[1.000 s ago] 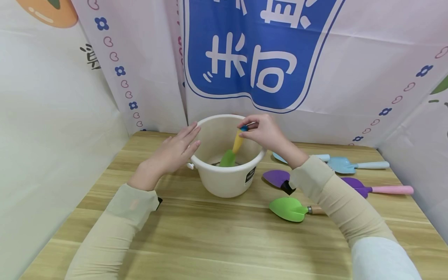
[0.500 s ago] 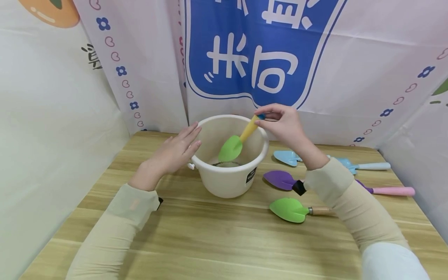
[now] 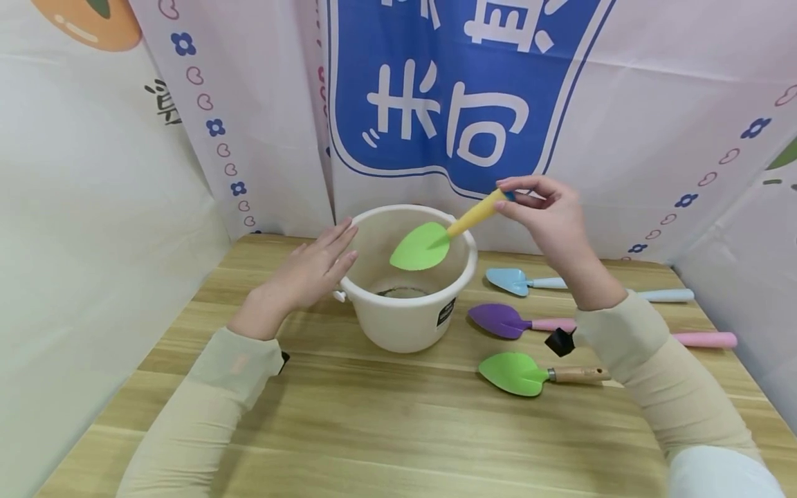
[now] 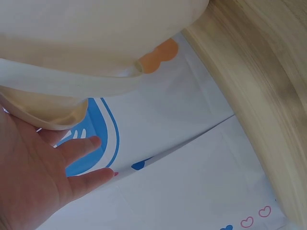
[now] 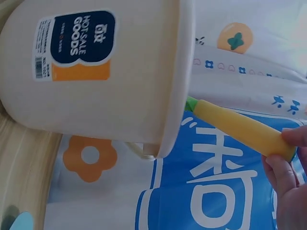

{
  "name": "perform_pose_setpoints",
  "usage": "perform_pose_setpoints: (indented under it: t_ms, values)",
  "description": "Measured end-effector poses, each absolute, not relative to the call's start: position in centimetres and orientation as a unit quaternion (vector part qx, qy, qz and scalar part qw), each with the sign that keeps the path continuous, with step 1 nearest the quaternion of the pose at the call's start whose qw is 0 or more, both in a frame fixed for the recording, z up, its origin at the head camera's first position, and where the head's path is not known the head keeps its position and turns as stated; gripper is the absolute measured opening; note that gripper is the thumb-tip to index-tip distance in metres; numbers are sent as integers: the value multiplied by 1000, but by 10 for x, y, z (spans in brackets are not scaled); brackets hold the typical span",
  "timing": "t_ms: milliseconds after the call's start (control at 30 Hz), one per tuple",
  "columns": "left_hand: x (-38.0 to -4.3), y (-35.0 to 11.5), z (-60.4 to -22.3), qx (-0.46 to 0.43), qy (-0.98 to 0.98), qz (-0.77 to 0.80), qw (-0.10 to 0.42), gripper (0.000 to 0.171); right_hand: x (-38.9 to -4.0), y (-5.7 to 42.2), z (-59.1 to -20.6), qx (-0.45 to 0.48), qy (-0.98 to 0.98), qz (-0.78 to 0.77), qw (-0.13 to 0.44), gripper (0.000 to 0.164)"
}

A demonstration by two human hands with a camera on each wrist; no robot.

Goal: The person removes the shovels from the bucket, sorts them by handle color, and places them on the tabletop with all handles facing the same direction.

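Observation:
A white bucket (image 3: 401, 325) stands upright at the table's back, a dark label on its front right. My right hand (image 3: 551, 218) pinches the blue-tipped end of a yellow handle belonging to a green-bladed garden trowel (image 3: 476, 214). The blade tilts down over the bucket's mouth, its tip inside the rim. In the right wrist view, thumb and fingers close on the handle end of the trowel (image 5: 240, 125). With fingers extended, my left hand (image 3: 305, 270) rests at the bucket's left rim. The left wrist view has that hand (image 4: 38, 177) against the rim, fingers spread.
Right of the bucket lie a light blue trowel (image 3: 509, 281), a purple trowel with a pink handle (image 3: 498, 320) and a green trowel with a wooden handle (image 3: 515, 373). Further handles (image 3: 703, 339) show beyond my right sleeve. A printed cloth (image 3: 261, 104) hangs behind the table.
My right hand has moved up and to the right, lifting the trowel from deep in the bucket to rim height and tilting it flatter. The left hand stays in place.

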State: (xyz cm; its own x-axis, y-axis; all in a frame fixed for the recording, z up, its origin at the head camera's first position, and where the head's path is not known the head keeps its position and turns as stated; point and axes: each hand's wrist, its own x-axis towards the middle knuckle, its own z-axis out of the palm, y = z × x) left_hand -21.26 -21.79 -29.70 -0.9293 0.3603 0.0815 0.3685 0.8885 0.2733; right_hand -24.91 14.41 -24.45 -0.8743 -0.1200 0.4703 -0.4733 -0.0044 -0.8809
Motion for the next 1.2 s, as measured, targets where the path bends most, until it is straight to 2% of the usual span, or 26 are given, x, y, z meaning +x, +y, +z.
perform_pose_setpoints:
  t_ms: [367, 933, 1200]
  values:
    - [-214, -215, -296, -189, -972, -141, 14, 65, -234, 180, -244, 162, -553, 809, 117, 16]
    - [-213, -215, -297, -186, -972, -145, 9, 66, -220, 240, -258, 166, -465, 853, 170, 19]
    - [-214, -214, -296, -188, -972, -143, 10, 65, -211, 272, -266, 122, -450, 865, 186, 19]
